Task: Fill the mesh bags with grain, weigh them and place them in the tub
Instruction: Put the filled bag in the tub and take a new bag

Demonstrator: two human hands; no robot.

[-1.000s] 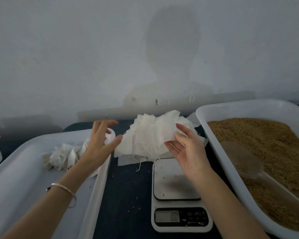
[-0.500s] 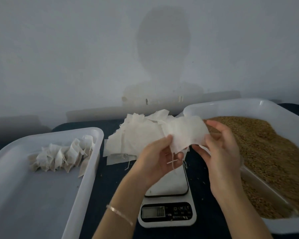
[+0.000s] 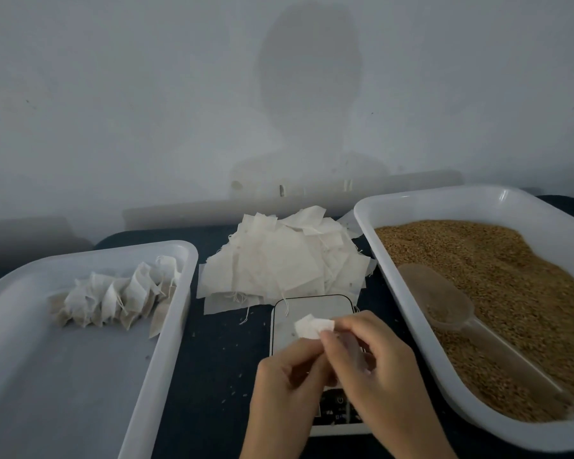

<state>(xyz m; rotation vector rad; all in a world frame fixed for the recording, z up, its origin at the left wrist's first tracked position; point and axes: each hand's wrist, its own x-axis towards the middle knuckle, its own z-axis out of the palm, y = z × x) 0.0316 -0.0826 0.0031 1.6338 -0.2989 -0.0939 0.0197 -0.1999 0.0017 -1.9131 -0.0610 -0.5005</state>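
Your table [image 3: 219, 356] was dark, with stray grains scattered on it. Directly beneath your left grip [image 3: 289, 389] and right grip [image 3: 375, 369] sat the white scale [image 3: 312, 313]. Just beyond them lay the loose pile of empty mesh bags [image 3: 279, 260]. Left of your grips stood the white tub [image 3: 80, 376]; right of them, the grain tray [image 3: 411, 207].

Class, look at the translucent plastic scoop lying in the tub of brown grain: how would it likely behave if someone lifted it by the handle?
The translucent plastic scoop probably feels light and stiff: thin, see-through plastic holding its shape. Grain sits in its bowl, so tilting would likely spill some into the white grain tub. Its long handle lies half sunk in the grain, so it may drag slightly.
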